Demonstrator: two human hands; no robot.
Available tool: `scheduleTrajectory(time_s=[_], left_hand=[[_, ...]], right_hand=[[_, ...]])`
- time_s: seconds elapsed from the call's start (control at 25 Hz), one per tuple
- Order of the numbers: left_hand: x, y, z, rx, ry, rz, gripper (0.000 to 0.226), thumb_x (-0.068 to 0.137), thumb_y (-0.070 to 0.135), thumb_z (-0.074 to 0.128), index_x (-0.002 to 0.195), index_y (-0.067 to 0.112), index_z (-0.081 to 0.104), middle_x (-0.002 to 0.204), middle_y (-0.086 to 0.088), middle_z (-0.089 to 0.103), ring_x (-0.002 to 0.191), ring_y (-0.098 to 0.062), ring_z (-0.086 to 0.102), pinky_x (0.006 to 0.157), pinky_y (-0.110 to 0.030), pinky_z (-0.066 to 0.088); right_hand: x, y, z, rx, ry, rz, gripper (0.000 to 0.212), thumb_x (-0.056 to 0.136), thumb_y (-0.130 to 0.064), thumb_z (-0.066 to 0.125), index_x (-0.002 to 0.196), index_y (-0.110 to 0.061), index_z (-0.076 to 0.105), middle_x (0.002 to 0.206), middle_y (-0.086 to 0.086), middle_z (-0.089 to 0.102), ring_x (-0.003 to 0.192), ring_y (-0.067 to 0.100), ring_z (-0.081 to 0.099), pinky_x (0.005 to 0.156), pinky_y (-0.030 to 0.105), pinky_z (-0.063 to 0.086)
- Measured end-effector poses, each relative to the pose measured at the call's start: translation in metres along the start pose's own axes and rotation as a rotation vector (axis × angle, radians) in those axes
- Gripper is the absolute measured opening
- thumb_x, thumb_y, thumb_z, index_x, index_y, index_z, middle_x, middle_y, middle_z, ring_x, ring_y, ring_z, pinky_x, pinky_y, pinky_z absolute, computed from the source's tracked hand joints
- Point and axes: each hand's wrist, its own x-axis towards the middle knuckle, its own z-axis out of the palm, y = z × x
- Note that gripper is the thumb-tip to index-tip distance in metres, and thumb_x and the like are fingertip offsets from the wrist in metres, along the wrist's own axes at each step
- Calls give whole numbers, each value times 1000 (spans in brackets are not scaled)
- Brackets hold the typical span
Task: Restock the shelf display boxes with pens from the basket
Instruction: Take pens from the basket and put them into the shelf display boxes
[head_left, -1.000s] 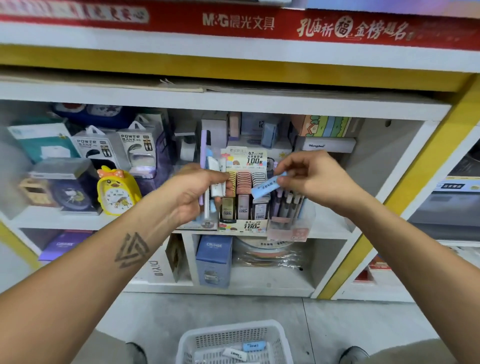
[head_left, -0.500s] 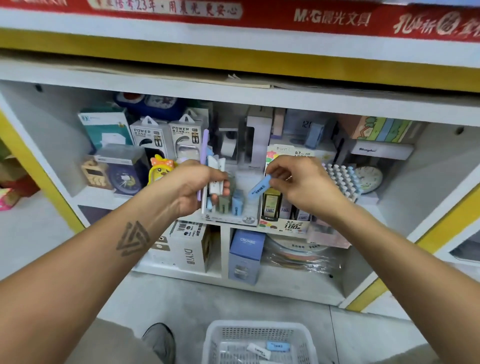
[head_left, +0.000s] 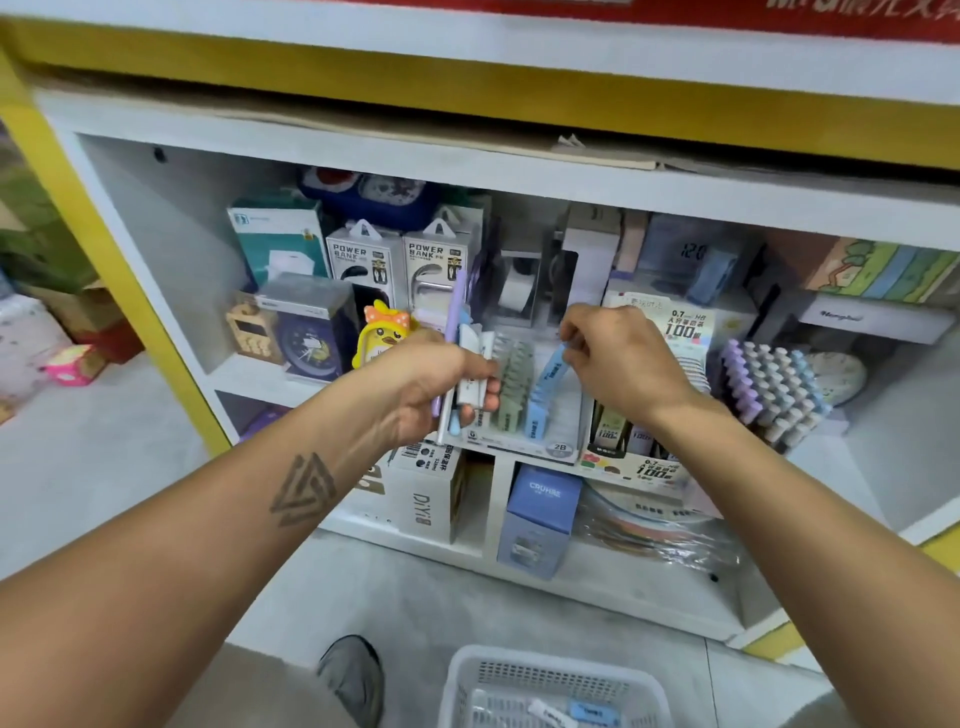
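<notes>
My left hand (head_left: 434, 387) grips a bunch of items (head_left: 470, 364): white and pale blue packs and a purple pen sticking up. It hovers at the left edge of a clear display box (head_left: 519, 444) marked 2B on the middle shelf. My right hand (head_left: 618, 358) pinches the top of a light blue pack (head_left: 550, 371), which stands tilted inside that box beside a row of green packs (head_left: 514, 387). The white basket (head_left: 550, 686) sits on the floor at the bottom, with a white and a blue pack inside.
Right of the box stands a display box of lead refills (head_left: 639, 457) and a rack of pastel pens (head_left: 769, 384). Power bank boxes (head_left: 400, 265), clocks and a yellow chick clock (head_left: 382, 335) fill the shelf's left. A shoe (head_left: 353, 675) rests on the floor.
The view has swung left and down. My right hand has carried the light blue pack down into the clear 2B box, next to the green packs. The left hand keeps its bunch.
</notes>
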Motion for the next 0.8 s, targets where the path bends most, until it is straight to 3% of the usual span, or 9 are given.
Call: scheduleTrajectory(time_s=[0.52,0.72,0.8], left_hand=[[1,-6,2,22,-76,-17,1,91,-1,62,90,-2,62,71,-15,67,60,-23,66,41,-23,42],[-2,-6,4,-19,-119,-21,3,91,-2,61,93,-2,63,76,-17,69,66,-26,69,43,-22,44],[-3,-6,5,-50,-144,-32,10,90,-3,61,100,-3,63,79,-18,71,66,-26,70,41,-21,43]], right_hand=[[5,-1,18,23,-165,-78,17,86,-1,64,78,-16,61,82,2,63,78,23,60,71,37,53],[5,-5,21,-176,-259,-94,31,85,6,51,101,-9,72,102,12,69,90,30,64,78,39,57],[7,-10,20,-123,-243,-70,35,89,4,51,111,-11,73,111,9,70,98,28,66,85,36,56]])
